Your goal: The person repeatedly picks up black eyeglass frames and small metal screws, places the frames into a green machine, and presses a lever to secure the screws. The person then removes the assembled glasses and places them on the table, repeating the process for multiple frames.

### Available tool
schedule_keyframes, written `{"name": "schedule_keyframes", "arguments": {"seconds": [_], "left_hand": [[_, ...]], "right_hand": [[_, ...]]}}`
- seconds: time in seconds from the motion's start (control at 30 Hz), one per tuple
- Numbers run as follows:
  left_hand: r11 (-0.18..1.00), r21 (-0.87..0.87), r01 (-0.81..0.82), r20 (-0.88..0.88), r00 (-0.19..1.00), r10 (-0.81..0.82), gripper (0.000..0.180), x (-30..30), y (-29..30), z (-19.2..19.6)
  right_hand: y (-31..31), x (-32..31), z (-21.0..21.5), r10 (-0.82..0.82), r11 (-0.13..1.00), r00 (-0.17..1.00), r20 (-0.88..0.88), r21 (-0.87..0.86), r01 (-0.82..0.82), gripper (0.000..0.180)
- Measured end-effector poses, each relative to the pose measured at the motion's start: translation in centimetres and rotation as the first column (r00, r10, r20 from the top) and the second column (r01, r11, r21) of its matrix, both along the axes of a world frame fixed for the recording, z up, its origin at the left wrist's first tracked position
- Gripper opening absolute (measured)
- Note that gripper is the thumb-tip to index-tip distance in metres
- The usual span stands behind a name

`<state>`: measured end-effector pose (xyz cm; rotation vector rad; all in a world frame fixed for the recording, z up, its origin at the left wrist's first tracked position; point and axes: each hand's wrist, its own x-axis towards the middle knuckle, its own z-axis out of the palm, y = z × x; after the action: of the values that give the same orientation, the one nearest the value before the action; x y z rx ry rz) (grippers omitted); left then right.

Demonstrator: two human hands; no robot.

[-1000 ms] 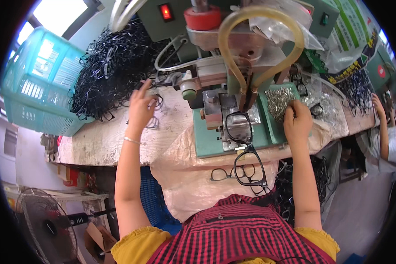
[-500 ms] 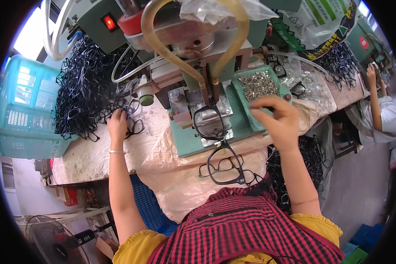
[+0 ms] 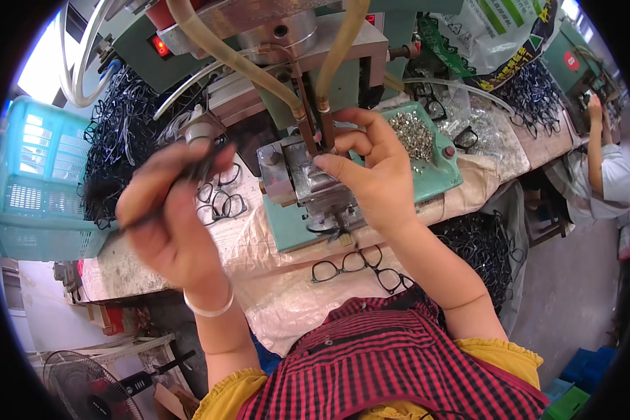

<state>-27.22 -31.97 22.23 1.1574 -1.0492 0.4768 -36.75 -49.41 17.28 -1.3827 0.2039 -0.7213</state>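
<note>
My left hand (image 3: 171,217), smeared by motion, is raised over the bench left of the machine. Its fingers are closed on a dark eyeglass frame (image 3: 196,168), which is also blurred. At the machine, my right hand (image 3: 374,164) has its thumb and fingers bent together beside the two upright metal prongs (image 3: 313,133), just above the metal fixture (image 3: 311,178). Whatever sits between those fingertips is too small or hidden to make out. Several loose eyeglass frames (image 3: 224,203) lie on the bench behind my left hand. More black eyeglass frames (image 3: 353,261) rest on the sheet over my lap.
A green tray (image 3: 444,171) of small metal parts stands right of the fixture. Heaped dark frames (image 3: 119,115) and a turquoise basket (image 3: 38,175) are at left. Tan hoses (image 3: 238,59) hang from the machine. A bag of frames (image 3: 472,245) is at right, another person (image 3: 605,161) beyond.
The large black eyeglass frame that hung at the fixture is gone from there. My left hand has lifted from the bench with a frame. My right hand has moved left from the tray to the prongs.
</note>
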Motion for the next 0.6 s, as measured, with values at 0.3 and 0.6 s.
{"name": "schedule_keyframes", "arguments": {"seconds": [0.3, 0.6], "left_hand": [[0.903, 0.421, -0.088, 0.419, 0.901, -0.108, 0.021, -2.8, -1.4, -4.0], [0.866, 0.497, -0.051, 0.384, 0.908, -0.167, 0.018, -3.1, -1.0, -5.2]], "right_hand": [[-6.8, -3.8, -2.3, -0.385, 0.893, 0.910, -0.156, -0.311, 0.325, 0.048], [-10.1, -8.8, -6.9, -0.672, 0.479, 0.695, -0.257, -0.866, 0.143, 0.014]]}}
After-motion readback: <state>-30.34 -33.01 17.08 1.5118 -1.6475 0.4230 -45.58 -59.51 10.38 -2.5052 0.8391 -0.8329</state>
